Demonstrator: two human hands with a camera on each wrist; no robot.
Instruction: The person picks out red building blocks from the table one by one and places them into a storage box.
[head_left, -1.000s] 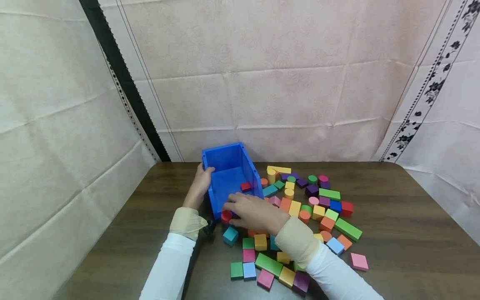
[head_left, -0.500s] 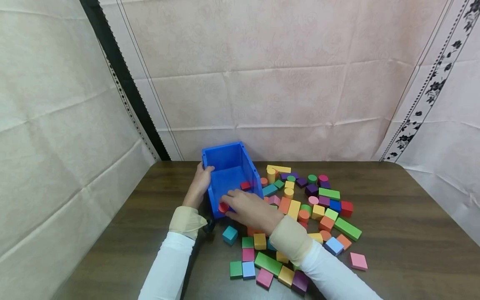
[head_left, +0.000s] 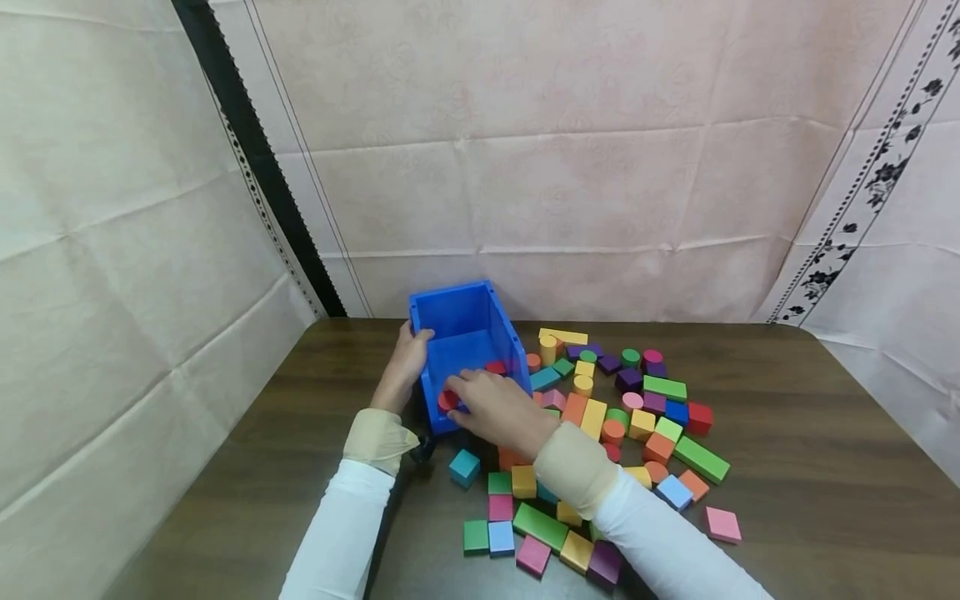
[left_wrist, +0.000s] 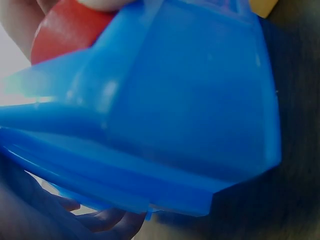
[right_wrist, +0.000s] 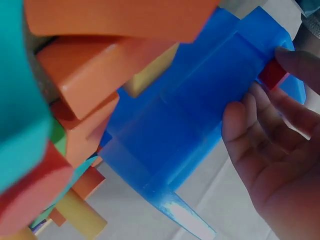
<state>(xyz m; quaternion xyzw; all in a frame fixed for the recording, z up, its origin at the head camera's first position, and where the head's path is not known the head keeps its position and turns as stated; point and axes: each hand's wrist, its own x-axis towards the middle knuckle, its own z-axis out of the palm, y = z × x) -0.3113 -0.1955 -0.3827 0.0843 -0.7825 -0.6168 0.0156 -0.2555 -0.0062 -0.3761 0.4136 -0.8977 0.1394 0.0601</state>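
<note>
A blue plastic bin (head_left: 459, 312) stands near the back of the table, tilted towards me. My left hand (head_left: 403, 367) grips its left rim, thumb over the edge; curled fingers (left_wrist: 112, 222) show below the rim in the left wrist view. Over the bin's front part, my right hand (head_left: 504, 408) pinches a red cylinder block (head_left: 447, 401) between thumb and fingers. That same cylinder (left_wrist: 72, 32) shows large above the bin's edge in the left wrist view. Inside the bin lies another red block (head_left: 495, 367), partly hidden by the right hand.
Several coloured wooden blocks spread over the table (head_left: 810, 433) right of and before the bin. Closest to the bin's front is a teal cube (head_left: 465, 468). A pink block (head_left: 722, 526) lies at the far right of the spread. A pale cloth (head_left: 585, 167) hangs behind.
My right hand has lifted the red cylinder from the bin's front edge up and inward over the bin. The left hand keeps its hold; the head view has shifted slightly.
</note>
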